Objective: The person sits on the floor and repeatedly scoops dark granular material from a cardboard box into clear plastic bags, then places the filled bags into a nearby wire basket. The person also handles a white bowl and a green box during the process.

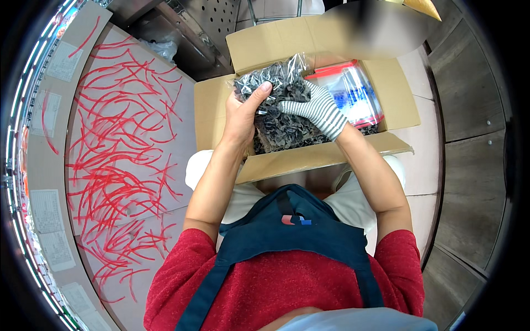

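My bare left hand (244, 109) holds the left side of a clear plastic bag (275, 80) filled with dark, curled dried pieces that look like black fungus. On the bag's right side lies my right hand (319, 107), in a grey-and-white striped glove, its thumb across the front. The bag is over an open cardboard box (285, 162) between my knees. Loose dark dried pieces (281, 134) fill the near part of the box. To the right inside it lies a stack of clear plastic packs (352, 95) with red edges and blue print. My fingertips behind the bag are hidden.
Many red strips (124, 178) lie scattered over the pale surface at left, beside a ledge (45, 165) bearing papers with writing. A metal cabinet with round holes (215, 18) stands beyond the box. Dark wood-look panels (472, 165) line the right. A blurred patch covers the top right.
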Action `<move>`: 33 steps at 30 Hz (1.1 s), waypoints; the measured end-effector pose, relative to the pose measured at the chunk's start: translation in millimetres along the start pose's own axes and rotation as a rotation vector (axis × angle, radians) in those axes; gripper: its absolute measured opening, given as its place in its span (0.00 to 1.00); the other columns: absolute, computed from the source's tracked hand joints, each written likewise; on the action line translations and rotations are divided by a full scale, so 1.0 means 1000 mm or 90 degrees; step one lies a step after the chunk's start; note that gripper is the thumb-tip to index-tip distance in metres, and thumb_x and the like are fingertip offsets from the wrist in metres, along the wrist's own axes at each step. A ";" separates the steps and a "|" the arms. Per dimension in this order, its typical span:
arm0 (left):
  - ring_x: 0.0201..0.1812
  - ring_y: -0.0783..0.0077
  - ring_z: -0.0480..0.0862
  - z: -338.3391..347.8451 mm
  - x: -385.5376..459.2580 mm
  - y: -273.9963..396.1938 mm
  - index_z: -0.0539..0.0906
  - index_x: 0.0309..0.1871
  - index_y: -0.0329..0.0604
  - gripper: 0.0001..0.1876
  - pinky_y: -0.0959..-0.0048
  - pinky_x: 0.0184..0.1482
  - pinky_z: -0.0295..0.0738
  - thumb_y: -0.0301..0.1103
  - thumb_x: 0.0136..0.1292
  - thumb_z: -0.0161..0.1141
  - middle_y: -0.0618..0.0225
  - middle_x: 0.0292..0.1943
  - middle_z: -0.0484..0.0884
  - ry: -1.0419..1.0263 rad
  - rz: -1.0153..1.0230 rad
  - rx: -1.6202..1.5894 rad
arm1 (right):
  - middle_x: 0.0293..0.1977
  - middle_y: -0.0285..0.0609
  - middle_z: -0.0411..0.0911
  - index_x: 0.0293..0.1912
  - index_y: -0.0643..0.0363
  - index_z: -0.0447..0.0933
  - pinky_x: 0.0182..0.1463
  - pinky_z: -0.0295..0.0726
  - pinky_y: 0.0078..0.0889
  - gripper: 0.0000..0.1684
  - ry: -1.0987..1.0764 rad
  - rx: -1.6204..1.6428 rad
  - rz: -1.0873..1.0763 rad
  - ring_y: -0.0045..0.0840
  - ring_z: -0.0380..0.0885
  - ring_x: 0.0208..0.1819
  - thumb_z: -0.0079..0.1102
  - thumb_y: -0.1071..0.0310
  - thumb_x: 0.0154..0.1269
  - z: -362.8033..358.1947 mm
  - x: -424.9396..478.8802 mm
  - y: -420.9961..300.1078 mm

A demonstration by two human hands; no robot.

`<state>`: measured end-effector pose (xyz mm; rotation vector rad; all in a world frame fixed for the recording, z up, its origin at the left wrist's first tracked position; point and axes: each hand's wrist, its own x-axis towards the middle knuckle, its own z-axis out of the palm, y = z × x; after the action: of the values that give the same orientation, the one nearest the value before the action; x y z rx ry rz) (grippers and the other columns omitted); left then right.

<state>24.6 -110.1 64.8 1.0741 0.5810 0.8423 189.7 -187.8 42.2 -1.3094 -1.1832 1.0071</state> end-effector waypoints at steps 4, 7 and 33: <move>0.45 0.75 0.84 -0.003 -0.002 -0.009 0.81 0.53 0.34 0.18 0.74 0.51 0.78 0.32 0.63 0.70 0.66 0.45 0.86 0.020 0.014 0.055 | 0.52 0.36 0.79 0.60 0.60 0.76 0.62 0.73 0.26 0.25 0.099 0.251 -0.008 0.20 0.76 0.51 0.60 0.54 0.71 0.009 -0.002 0.001; 0.42 0.76 0.84 0.000 -0.005 -0.009 0.81 0.52 0.35 0.16 0.74 0.49 0.79 0.34 0.65 0.68 0.67 0.43 0.86 0.040 -0.011 0.008 | 0.45 0.37 0.82 0.55 0.60 0.78 0.54 0.75 0.24 0.28 0.156 0.343 0.150 0.20 0.77 0.44 0.49 0.46 0.76 -0.006 0.014 0.023; 0.43 0.62 0.87 0.011 0.213 0.097 0.71 0.55 0.34 0.21 0.64 0.45 0.87 0.27 0.62 0.66 0.58 0.43 0.82 -0.115 0.038 0.039 | 0.45 0.42 0.84 0.63 0.60 0.71 0.40 0.82 0.26 0.25 0.223 0.431 0.227 0.26 0.85 0.39 0.60 0.64 0.69 -0.063 -0.013 0.022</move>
<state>123.6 82.0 155.1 1.2149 0.4265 0.7741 251.5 -210.0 25.6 -1.0906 -0.2904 1.2286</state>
